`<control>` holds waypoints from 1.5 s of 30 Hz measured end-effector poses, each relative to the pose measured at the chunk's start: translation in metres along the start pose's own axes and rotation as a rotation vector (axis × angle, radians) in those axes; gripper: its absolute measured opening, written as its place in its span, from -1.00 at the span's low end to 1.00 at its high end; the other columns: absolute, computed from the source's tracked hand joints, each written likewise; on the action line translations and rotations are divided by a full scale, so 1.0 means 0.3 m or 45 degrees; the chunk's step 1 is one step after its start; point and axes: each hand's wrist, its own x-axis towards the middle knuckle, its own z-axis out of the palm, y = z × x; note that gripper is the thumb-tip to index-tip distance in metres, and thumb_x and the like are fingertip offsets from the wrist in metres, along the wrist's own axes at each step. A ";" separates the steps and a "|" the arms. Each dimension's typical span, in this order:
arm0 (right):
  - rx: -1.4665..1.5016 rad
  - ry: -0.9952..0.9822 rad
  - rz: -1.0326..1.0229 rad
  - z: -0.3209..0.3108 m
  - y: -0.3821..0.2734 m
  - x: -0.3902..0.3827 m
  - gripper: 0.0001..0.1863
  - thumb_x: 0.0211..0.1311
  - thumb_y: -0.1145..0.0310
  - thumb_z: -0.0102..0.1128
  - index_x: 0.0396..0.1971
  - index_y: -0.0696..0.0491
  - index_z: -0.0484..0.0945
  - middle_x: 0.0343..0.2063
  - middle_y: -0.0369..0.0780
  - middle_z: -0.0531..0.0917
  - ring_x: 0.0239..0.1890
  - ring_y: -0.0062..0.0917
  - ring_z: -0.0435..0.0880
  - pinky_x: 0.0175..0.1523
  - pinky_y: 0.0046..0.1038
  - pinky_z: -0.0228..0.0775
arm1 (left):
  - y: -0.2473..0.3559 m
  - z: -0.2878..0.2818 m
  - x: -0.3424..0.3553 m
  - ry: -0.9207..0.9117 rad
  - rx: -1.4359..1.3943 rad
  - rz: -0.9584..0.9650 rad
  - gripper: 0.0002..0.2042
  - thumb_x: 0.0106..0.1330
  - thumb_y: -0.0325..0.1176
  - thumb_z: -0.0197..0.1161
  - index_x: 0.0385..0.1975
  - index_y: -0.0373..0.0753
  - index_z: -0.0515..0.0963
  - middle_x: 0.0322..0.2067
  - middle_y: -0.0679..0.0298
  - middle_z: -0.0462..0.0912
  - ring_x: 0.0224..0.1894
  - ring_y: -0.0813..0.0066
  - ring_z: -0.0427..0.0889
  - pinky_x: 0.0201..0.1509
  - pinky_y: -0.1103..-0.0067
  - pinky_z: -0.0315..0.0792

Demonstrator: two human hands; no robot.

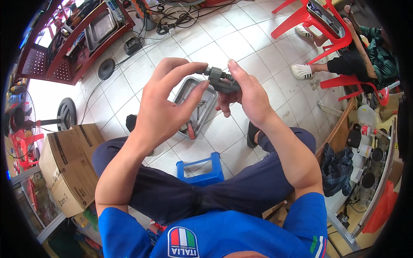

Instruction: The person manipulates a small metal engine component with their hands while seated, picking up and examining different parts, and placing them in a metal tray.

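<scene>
Above the floor, my right hand [254,96] holds a dark grey metal part [221,81], with a blocky body and a bolt-like threaded end. The right thumb lies along its top and the other fingers curl under it. My left hand [165,101] has its index finger and thumb at the part's left end, pinching it. What sits between those fingertips is partly hidden. Below both hands, a metal tray [208,112] rests on the tiles, holding a red-handled tool [190,129] and thin metal pieces, partly covered by my left hand.
A blue plastic stool [218,167] stands between my legs. A cardboard box [69,163] and a fan [19,114] are at the left, a red tool cart [64,69] at far left. Another person sits near red chairs [301,21] at far right. Cables [172,19] lie at the back.
</scene>
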 end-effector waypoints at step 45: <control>-0.117 0.124 -0.106 -0.005 0.002 -0.022 -0.40 0.46 -0.13 -0.23 -0.43 0.12 0.52 -0.65 -0.28 0.52 -0.60 -0.63 0.51 -0.49 -0.57 0.22 | -0.021 0.037 0.012 -0.100 -0.615 -0.224 -0.63 0.44 -0.36 0.16 0.19 -0.28 0.34 -0.27 0.23 0.59 -0.15 0.57 0.58 -0.16 0.63 0.41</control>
